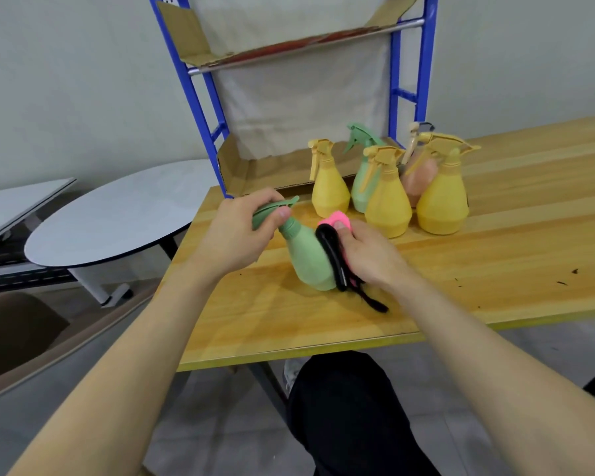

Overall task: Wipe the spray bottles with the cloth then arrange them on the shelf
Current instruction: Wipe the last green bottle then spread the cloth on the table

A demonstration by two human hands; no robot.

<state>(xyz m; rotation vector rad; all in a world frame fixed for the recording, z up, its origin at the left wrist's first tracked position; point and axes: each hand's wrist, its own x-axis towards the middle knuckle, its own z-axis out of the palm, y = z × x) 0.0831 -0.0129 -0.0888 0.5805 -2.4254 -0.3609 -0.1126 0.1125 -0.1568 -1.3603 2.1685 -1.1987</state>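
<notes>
Wipe-down at the desk

The left grip curls round the trigger head of a green spray bottle, held tilted over the desk's near-left corner. The right grip pinches a pink-and-black cloth against the bottle's side (its black end trails onto the wood). Five more bottles stand clustered behind, three yellow, one green, one pink, just before the blue shelf

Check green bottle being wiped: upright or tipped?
Tipped. Green bottle leans, neck slanting left into the left hand gripping its sprayer.
</notes>
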